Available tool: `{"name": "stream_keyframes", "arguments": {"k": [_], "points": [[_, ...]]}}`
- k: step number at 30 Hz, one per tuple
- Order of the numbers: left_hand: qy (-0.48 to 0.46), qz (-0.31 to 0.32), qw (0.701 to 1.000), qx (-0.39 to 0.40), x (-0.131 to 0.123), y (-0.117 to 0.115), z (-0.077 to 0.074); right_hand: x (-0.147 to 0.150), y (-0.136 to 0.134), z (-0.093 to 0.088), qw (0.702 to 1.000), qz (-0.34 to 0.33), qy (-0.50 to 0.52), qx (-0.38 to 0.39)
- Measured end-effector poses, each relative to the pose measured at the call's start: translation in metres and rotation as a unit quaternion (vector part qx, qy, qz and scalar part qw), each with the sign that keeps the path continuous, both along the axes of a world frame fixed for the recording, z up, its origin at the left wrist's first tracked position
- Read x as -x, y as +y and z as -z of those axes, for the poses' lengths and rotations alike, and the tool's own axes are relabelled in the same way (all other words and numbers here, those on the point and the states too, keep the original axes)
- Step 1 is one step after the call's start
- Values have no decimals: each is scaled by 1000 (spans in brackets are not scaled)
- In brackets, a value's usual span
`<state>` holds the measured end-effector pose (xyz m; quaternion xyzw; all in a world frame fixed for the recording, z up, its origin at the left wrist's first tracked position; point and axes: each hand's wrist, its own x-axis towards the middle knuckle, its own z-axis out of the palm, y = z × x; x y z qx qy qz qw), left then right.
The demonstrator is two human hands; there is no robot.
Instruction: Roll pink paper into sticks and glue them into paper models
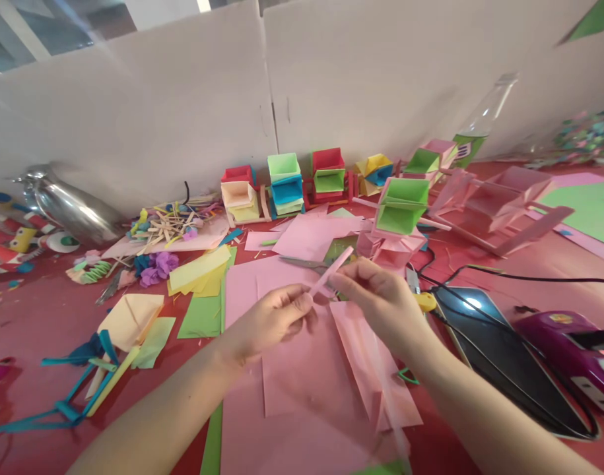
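Observation:
A narrow pink paper strip [333, 269] slants upward between my two hands. My left hand [288, 311] pinches its lower end between thumb and fingers. From the other side, my right hand [381, 297] has thumb and fingertips closed at the strip's middle. Behind the strip lie grey scissors [302, 262], their handles partly hidden by my hands. Below both hands, large pink paper sheets [296, 389] are spread out, with a folded pink paper piece [364, 359] on top under my right wrist.
Small coloured paper boxes [286, 191] stand along the back wall. A pink paper frame [504, 204] is at right, near a glass bottle [490, 109]. A phone [509, 363] with black cables lies right of my arm. Paper scraps [202, 270] and a metal jug [74, 208] are left.

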<state>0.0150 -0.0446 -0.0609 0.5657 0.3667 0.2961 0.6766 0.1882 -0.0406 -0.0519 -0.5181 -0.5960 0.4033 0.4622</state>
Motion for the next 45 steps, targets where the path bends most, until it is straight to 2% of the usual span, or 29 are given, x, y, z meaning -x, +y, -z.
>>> {"name": "stream_keyframes", "arguments": {"k": [3, 5, 7, 9, 11, 13, 17, 19, 21, 25, 29, 34, 39, 41, 42, 45], "points": [[-17, -74, 997, -3, 6, 7, -4, -5, 3, -1, 999, 17, 45, -7], [-58, -142, 988, 0, 13, 12, -7, -7, 4, -2, 996, 34, 65, -43], [-82, -174, 981, 5, 22, 15, -9, -10, 4, -4, 992, 66, 68, -87], [-83, -178, 980, 12, 29, 14, -10, -13, 5, -6, 988, 101, 52, -109], [-75, -159, 984, 30, 33, 8, -9, -13, 6, -7, 988, 109, 32, -100], [-62, -130, 988, 57, 32, 0, -5, -11, 6, -6, 994, 69, 35, -71], [-34, -92, 992, 81, 21, -14, 4, -2, 6, 1, 994, -74, 86, -3], [-24, -83, 993, 80, 16, -17, 9, 0, 6, 4, 991, -99, 89, 12], [-21, -103, 992, 63, 17, -14, 13, -2, 8, 4, 990, -87, 107, 11], [3, -205, 979, -17, 32, -2, 22, -10, 14, 4, 975, -35, 221, 10], [25, -258, 966, -13, 47, 6, 24, -13, 19, 7, 946, -9, 322, 33], [30, -260, 965, -25, 52, 5, 20, -7, 21, 16, 937, -31, 339, 71], [38, -288, 955, -63, 69, 10, 7, -3, 19, 16, 949, -34, 303, 80], [52, -268, 959, -82, 73, 6, 1, 1, 21, 13, 952, -32, 290, 90], [63, -237, 965, -88, 72, 1, -1, 4, 22, 11, 954, -32, 283, 97], [88, -76, 991, -72, 57, -20, -4, 19, 28, 6, 958, -42, 256, 124]]}}
